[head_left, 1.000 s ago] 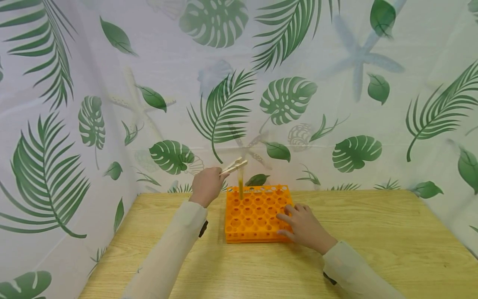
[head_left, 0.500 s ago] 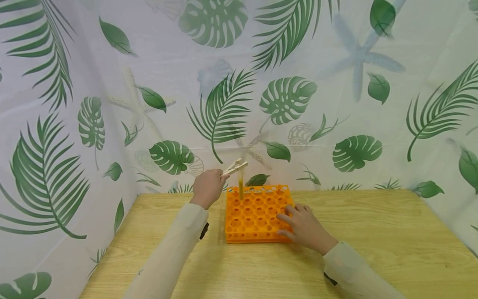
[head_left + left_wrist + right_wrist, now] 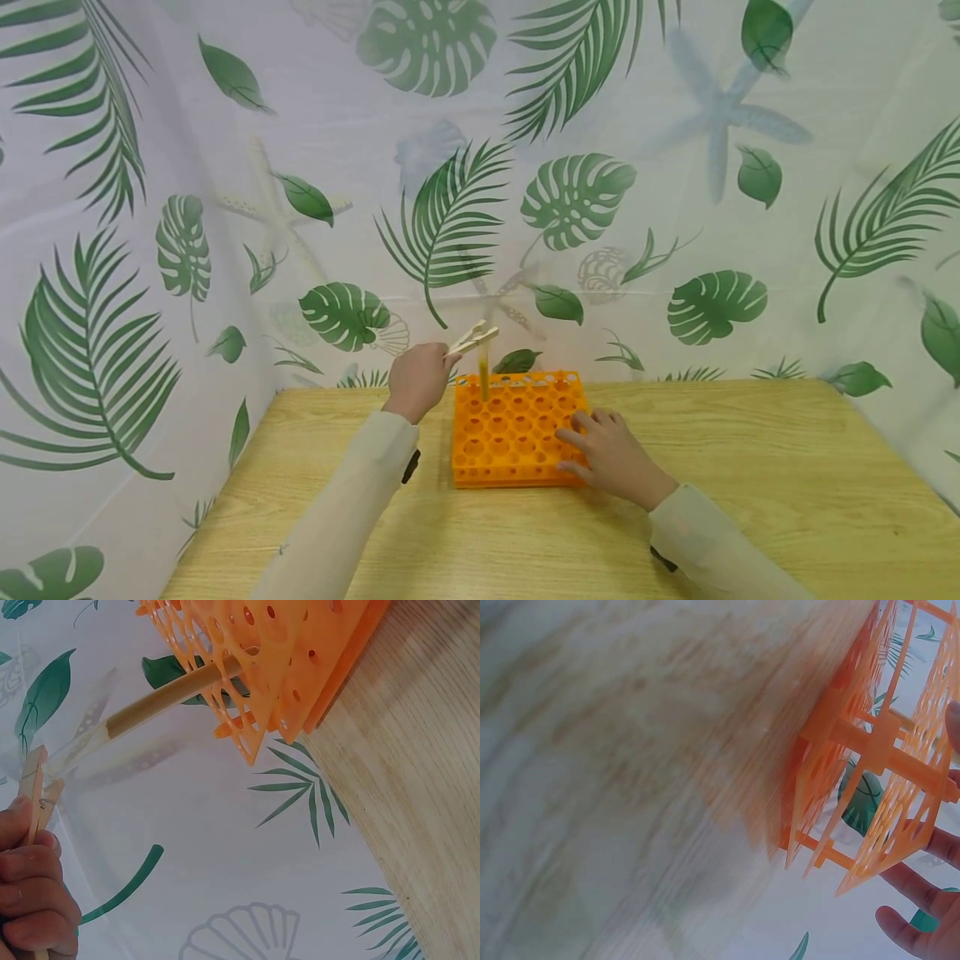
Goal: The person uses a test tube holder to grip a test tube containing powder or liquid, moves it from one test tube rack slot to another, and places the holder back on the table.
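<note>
My left hand (image 3: 420,379) grips a wooden test tube clamp (image 3: 474,339) behind its head. At the clamp's tip is the upper end of a test tube (image 3: 154,706); whether the wood pinches the glass I cannot tell. Yellow-brown liquid fills the tube's lower part. The tube stands almost upright in a back-left hole of the orange test tube rack (image 3: 512,447), its bottom hidden by the rack. Over on the rack's right side rests my right hand (image 3: 615,458), fingers spread and slightly bent on the top and edge.
The rack stands on a wood-grain table (image 3: 750,467), near its back edge. Behind and to the left hangs a white leaf-patterned cloth (image 3: 645,100). Both forearms reach in from the front.
My left hand and the clamp have shifted very slightly down and to the right. The tube, the rack and my right hand stay in place.
</note>
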### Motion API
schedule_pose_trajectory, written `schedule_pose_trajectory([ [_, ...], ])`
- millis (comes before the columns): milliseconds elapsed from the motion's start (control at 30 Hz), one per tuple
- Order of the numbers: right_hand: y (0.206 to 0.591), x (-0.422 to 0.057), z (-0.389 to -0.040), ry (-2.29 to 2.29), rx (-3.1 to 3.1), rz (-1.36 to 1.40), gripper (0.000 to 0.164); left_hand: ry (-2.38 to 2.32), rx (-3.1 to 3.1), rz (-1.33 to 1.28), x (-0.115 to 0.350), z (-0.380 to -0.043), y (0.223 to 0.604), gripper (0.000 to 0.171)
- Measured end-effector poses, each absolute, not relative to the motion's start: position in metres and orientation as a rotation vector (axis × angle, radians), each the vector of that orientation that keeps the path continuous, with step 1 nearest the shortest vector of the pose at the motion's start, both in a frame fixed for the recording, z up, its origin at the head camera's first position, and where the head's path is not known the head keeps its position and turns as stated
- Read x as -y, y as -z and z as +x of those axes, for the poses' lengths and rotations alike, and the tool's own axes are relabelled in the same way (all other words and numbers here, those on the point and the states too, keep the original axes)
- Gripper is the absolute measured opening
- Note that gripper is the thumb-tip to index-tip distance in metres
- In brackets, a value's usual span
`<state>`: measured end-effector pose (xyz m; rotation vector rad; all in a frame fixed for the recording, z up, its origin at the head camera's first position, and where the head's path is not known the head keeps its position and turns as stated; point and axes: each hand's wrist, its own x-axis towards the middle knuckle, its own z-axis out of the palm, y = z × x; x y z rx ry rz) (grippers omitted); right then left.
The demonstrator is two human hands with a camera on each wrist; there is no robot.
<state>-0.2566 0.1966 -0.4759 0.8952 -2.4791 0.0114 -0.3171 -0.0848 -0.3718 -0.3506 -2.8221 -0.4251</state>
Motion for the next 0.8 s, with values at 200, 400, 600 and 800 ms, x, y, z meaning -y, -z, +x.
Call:
schedule_pose_trajectory([
  [200,0.4758,-0.1969,-0.2567,-0.007,2.462,0.9,0.038,0.437,2.826,-0.345,0.0842,-0.3159,0.3717,0.036],
  [400,0.4761,-0.1969,-0.2572,-0.001,2.443,0.904,0.039,0.436,2.826,-0.346,0.0839,-0.317,0.3744,0.036],
  [600,0.4749,-0.1963,-0.256,-0.011,2.479,0.894,0.038,0.45,2.832,-0.34,0.0836,-0.3171,0.3769,0.035],
  [800,0.4761,-0.1967,-0.257,-0.007,2.493,0.889,0.038,0.46,2.84,-0.321,0.0837,-0.3167,0.38,0.034],
])
